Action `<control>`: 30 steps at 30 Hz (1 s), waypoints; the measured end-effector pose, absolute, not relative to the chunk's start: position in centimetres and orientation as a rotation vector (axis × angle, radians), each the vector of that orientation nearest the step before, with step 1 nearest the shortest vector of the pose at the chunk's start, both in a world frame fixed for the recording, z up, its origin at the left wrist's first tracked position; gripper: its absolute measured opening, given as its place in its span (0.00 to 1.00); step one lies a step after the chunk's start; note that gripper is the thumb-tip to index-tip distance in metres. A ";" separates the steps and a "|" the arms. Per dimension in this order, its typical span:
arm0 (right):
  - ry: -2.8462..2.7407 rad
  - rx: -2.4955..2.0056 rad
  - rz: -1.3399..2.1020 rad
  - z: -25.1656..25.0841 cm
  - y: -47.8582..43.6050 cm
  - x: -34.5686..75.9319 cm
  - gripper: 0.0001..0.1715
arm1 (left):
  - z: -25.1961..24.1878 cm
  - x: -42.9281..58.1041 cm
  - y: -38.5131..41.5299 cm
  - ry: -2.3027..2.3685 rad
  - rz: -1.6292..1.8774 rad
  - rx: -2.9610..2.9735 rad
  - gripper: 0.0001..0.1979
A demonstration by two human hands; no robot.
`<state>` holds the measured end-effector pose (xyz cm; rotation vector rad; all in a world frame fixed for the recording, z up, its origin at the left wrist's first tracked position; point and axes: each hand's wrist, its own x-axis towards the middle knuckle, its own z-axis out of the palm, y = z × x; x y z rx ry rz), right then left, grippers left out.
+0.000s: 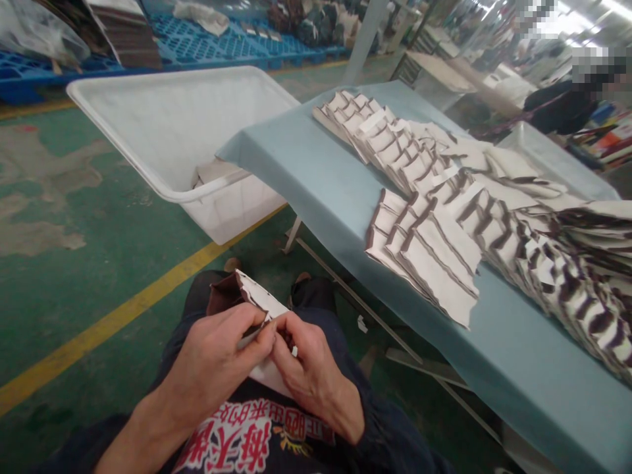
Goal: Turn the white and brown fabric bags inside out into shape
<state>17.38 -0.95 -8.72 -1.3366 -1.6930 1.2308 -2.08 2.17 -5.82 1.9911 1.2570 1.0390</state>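
Over my lap, a piece of dark brown and off-white material (pixel 228 294) is held between both hands. My left hand (pixel 217 342) pinches its edge between thumb and forefinger. Beside it, almost fingertip to fingertip, my right hand (pixel 311 359) is closed on the same edge. The white side of the piece shows above and below the fingers, while the brown side faces up at the left. My fingers cover the part being pinched, so its detail is hidden. Similar pieces (pixel 429 253) lie overlapped on the table to the right.
A table with a pale blue cover (pixel 316 164) slants along my right, bearing long rows of stacked pieces (pixel 395 141). Ahead stands a white plastic bin (pixel 182 112) with some material inside. Blue pallets (pixel 197 43) lie behind it. A yellow line (pixel 123 316) crosses the green floor.
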 end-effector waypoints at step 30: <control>-2.332 -0.736 1.011 -3.1 7.2 21.4 0.28 | -2.1 -4.0 4.5 1.005 0.550 1.622 0.25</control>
